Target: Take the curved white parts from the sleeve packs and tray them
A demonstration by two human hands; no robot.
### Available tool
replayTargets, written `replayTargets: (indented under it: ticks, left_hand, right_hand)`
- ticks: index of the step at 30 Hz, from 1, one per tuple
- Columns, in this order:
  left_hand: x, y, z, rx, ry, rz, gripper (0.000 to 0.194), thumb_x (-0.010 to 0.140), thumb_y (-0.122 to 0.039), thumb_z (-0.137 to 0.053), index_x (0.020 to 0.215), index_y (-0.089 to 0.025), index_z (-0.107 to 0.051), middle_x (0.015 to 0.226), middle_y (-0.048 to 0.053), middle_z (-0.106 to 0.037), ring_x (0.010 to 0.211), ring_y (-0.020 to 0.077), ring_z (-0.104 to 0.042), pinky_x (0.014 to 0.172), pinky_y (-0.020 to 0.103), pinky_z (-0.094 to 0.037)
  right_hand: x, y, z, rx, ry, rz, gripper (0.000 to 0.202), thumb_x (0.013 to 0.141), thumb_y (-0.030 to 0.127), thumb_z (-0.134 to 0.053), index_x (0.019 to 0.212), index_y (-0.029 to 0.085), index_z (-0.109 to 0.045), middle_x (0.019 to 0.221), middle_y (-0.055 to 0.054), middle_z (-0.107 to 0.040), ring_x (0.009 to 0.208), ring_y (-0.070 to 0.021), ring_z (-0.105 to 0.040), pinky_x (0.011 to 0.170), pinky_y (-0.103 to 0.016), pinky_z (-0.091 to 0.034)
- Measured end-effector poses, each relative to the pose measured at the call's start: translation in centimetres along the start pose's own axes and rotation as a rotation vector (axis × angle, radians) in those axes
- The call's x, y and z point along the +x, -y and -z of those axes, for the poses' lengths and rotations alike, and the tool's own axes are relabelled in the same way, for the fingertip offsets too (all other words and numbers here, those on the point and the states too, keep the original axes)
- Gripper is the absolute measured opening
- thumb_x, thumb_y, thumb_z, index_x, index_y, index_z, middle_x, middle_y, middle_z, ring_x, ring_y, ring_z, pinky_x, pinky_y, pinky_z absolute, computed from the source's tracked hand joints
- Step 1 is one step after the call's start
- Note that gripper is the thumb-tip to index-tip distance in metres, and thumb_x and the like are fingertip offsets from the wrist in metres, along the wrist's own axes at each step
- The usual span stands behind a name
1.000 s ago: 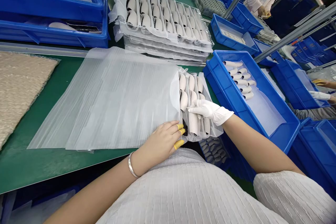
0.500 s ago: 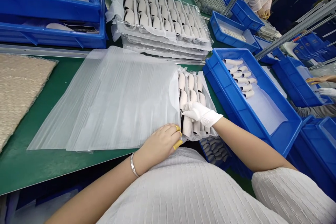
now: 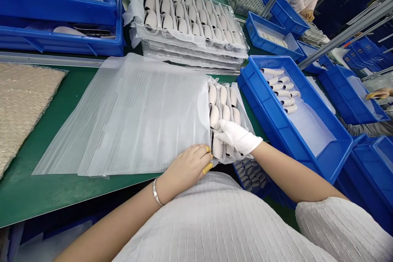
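Observation:
Pale ribbed rounded pieces [image 3: 225,112] sit in rows in a tray in front of me, with translucent white sheets [image 3: 138,118] over its left part. My left hand [image 3: 192,163], with yellow covers on some fingertips, rests at the near edge of the sheets, fingers curled beside the exposed pieces. What its fingertips grip, if anything, is hidden. My right hand [image 3: 235,135], in a white glove, reaches over the near rows. Its thumb and fingers are bent down onto a piece beside the sheets' edge.
A stack of filled trays [image 3: 193,20] stands behind the sheets. To the right is a blue bin [image 3: 319,163] holding several pale pieces. Blue bins [image 3: 61,6] are stacked at the upper left, above a beige textured mat [image 3: 24,102]. Other people's hands show at the right.
My right hand has shifted slightly, its fingers and thumb changing pose over the same piece. My left hand stays in place. At the far right, another person's hands have moved.

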State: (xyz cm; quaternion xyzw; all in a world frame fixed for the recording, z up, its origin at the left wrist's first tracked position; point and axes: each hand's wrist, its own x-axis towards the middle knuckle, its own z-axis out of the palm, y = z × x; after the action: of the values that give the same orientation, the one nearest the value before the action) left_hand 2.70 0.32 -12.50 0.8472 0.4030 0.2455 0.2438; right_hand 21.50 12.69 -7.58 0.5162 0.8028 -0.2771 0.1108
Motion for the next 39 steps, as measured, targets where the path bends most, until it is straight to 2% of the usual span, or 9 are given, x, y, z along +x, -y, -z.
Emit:
replayTargets:
  ticks: [5, 11, 16, 19, 22, 26, 29, 33, 39]
  left_hand:
    - [0.0, 0.1, 0.0, 0.027, 0.018, 0.006, 0.021, 0.102, -0.028, -0.046, 0.107, -0.018, -0.063, 0.114, 0.011, -0.062, 0.112, 0.0273, -0.060, 0.093, 0.045, -0.053]
    - [0.2, -0.2, 0.0, 0.049, 0.047, 0.011, 0.020, 0.102, -0.027, -0.046, 0.106, -0.018, -0.063, 0.114, 0.011, -0.062, 0.114, 0.0274, -0.059, 0.094, 0.045, -0.053]
    - [-0.2, -0.2, 2.1, 0.008, -0.012, 0.026, 0.024, 0.101, -0.035, -0.050, 0.112, -0.017, -0.063, 0.121, 0.013, -0.064, 0.117, 0.0277, -0.060, 0.097, 0.045, -0.053]
    - [-0.8, 0.5, 3.9, 0.184, -0.068, 0.059, 0.037, 0.095, -0.044, -0.060, 0.115, -0.013, -0.064, 0.125, 0.018, -0.064, 0.133, 0.0384, -0.049, 0.108, 0.056, -0.045]
    - [-1.0, 0.8, 4.6, 0.346, 0.020, 0.042, 0.043, 0.086, -0.048, -0.070, 0.109, -0.013, -0.067, 0.126, 0.018, -0.064, 0.140, 0.0436, -0.041, 0.114, 0.062, -0.035]
    - [-0.1, 0.4, 3.6, 0.408, 0.168, -0.019, 0.044, 0.083, -0.049, -0.074, 0.109, -0.013, -0.069, 0.121, 0.016, -0.067, 0.132, 0.0380, -0.050, 0.119, 0.060, -0.027]
    - [0.7, 0.2, 2.4, 0.444, 0.227, -0.021, 0.041, 0.081, -0.049, -0.075, 0.101, -0.014, -0.070, 0.108, 0.014, -0.068, 0.118, 0.0338, -0.059, 0.120, 0.058, -0.027]
    - [1.1, 0.2, 1.3, 0.468, 0.243, -0.045, 0.029, 0.081, -0.040, -0.075, 0.095, -0.016, -0.068, 0.094, 0.008, -0.066, 0.097, 0.0272, -0.063, 0.121, 0.053, -0.027]
    - [1.5, -0.3, 1.2, 0.486, 0.249, -0.052, 0.016, 0.082, -0.028, -0.072, 0.093, -0.018, -0.064, 0.090, 0.005, -0.063, 0.088, 0.0249, -0.061, 0.120, 0.050, -0.031]
  right_hand:
    - [-0.3, 0.1, -0.5, -0.097, -0.099, -0.018, 0.013, 0.096, 0.030, -0.059, 0.091, 0.019, -0.052, 0.083, -0.004, -0.058, 0.074, -0.0182, -0.053, 0.070, -0.030, -0.038]
    - [-1.9, -0.6, -1.0, -0.170, -0.168, 0.228, 0.009, 0.096, 0.023, -0.054, 0.100, 0.016, -0.059, 0.103, -0.009, -0.060, 0.094, -0.0223, -0.057, 0.085, -0.034, -0.042]
    - [-1.2, -1.3, 0.0, -0.077, -0.130, 0.312, 0.018, 0.097, 0.032, -0.058, 0.094, 0.015, -0.061, 0.093, -0.007, -0.061, 0.085, -0.0203, -0.058, 0.080, -0.032, -0.045]
    - [1.0, -1.4, 2.4, 0.011, -0.260, 0.343, 0.022, 0.100, 0.035, -0.055, 0.100, 0.015, -0.064, 0.095, -0.007, -0.065, 0.088, -0.0204, -0.061, 0.084, -0.032, -0.046]
    - [4.5, -0.8, 5.0, -0.111, -0.424, 0.357, 0.025, 0.102, 0.030, -0.049, 0.113, 0.014, -0.065, 0.110, -0.011, -0.067, 0.106, -0.0248, -0.059, 0.098, -0.037, -0.042]
    - [9.7, 1.1, 6.9, -0.368, -0.375, 0.356, 0.033, 0.103, 0.027, -0.046, 0.130, 0.015, -0.060, 0.132, -0.014, -0.061, 0.125, -0.0274, -0.048, 0.108, -0.040, -0.034]
    - [12.9, 2.6, 7.0, -0.491, -0.307, 0.270, 0.032, 0.103, 0.031, -0.046, 0.128, 0.015, -0.060, 0.129, -0.016, -0.062, 0.128, -0.0311, -0.043, 0.106, -0.046, -0.033]
    - [15.9, 3.5, 6.4, -0.523, -0.310, 0.189, 0.031, 0.098, 0.030, -0.051, 0.120, 0.011, -0.062, 0.121, -0.019, -0.065, 0.122, -0.0353, -0.044, 0.105, -0.052, -0.030]
    - [17.4, 3.8, 4.9, -0.504, -0.354, 0.125, 0.041, 0.094, 0.013, -0.043, 0.132, 0.010, -0.057, 0.133, -0.021, -0.059, 0.126, -0.0367, -0.039, 0.108, -0.059, -0.021]
